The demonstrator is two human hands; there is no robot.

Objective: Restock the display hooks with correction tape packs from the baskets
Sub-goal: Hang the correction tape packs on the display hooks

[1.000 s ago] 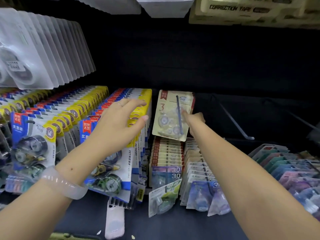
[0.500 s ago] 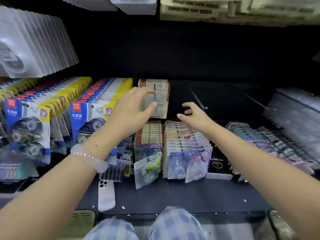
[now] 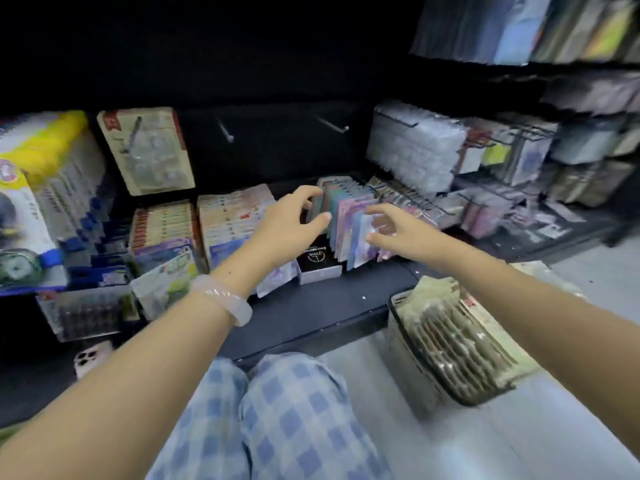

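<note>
A row of pastel correction tape packs [image 3: 349,216] stands on the dark shelf. My left hand [image 3: 294,223] reaches to the row's left side with fingers spread, holding nothing. My right hand [image 3: 394,230] hovers over the row's right side, fingers loosely spread; whether they touch the packs is blurred. A beige pack [image 3: 149,150] hangs on a hook at the back left. Two bare hooks [image 3: 225,131] [image 3: 332,124] stick out of the dark back panel. A basket [image 3: 446,344] of beige packs sits on the floor at the right.
Blue and yellow packs [image 3: 52,188] hang at the left. Rows of packs [image 3: 194,230] stand on the shelf [image 3: 311,313], beside a dark box [image 3: 317,261]. Clear packs [image 3: 415,143] hang at the right. A white phone [image 3: 91,358] lies low left. My checked trousers [image 3: 277,410] are below.
The view swung right and down. Both hands left the beige pack on the hook and moved right to the pastel row. The floor basket has come into view.
</note>
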